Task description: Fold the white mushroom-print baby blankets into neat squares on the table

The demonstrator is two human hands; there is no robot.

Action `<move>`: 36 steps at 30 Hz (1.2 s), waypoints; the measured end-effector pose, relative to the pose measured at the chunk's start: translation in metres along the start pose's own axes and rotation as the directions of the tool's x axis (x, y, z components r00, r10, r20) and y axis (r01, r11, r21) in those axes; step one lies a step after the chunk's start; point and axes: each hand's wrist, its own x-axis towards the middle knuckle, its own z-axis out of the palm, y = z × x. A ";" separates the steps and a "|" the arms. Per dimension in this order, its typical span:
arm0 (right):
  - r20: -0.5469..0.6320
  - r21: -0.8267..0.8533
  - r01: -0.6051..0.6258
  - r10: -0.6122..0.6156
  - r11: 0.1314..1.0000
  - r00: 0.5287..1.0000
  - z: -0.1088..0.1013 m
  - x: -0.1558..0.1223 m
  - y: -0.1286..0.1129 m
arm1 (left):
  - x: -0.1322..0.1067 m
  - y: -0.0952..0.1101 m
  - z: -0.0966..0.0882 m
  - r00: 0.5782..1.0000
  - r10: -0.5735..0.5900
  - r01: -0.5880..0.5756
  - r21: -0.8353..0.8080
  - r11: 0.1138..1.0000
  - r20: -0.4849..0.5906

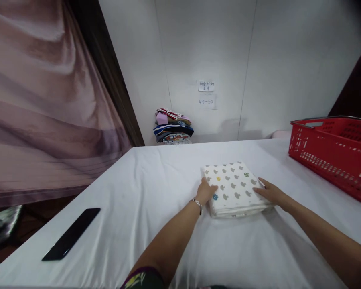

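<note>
Hands lie on either side of a folded white cloth printed with small grey, yellow and blue shapes [233, 186], which sits flat on the white-covered tabletop [144, 180], a little right of the middle and well apart from everything else.

The left hand [206, 192], with a thin silver bracelet [197, 203] at the wrist, rests against the cloth's left edge. Its fingers [203, 182] are stretched forward along the side and the thumb is spread onto the top, so nothing is clamped. The right hand [270, 193] lies flat at the cloth's right edge, its fingers [260, 189] straight and close together, touching the fabric without gripping it.

At the far right of the tabletop stands a red slotted plastic basket with a grey metal handle [331, 160]. Its near wall hides the floor, so I cannot tell what lies in it.

A flat black phone [72, 233] lies near the left edge. Beyond the tabletop, against the white wall, is a stack of folded coloured clothes [173, 127], with two handwritten paper notes [206, 94] stuck up to its right. A pink curtain [42, 100] hangs on the left.
</note>
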 end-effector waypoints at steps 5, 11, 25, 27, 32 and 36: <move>0.270 0.451 -0.098 -0.030 0.887 0.963 0.034 -0.049 -0.037 | 0.024 0.003 -0.052 0.991 0.066 -0.034 0.260 0.965 -0.115; 0.350 0.715 -0.265 -0.004 0.647 0.937 0.058 -0.075 -0.043 | 0.019 -0.001 -0.084 0.988 0.064 -0.003 0.405 0.914 -0.139; 0.513 0.638 -0.367 -0.018 0.676 0.858 0.060 -0.071 -0.037 | -0.077 0.008 0.008 0.663 0.697 -0.735 0.412 0.539 0.271; 0.531 0.625 -0.375 -0.021 0.685 0.847 0.062 -0.070 -0.038 | -0.073 0.008 0.007 0.667 0.698 -0.736 0.378 0.562 0.261; 0.538 0.596 -0.370 -0.013 0.713 0.843 0.067 -0.070 -0.041 | -0.069 0.013 0.003 0.727 0.641 -0.686 0.290 0.667 0.246; 0.533 0.575 -0.356 -0.007 0.736 0.846 0.070 -0.070 -0.044 | -0.071 0.014 0.002 0.744 0.637 -0.668 0.202 0.716 0.204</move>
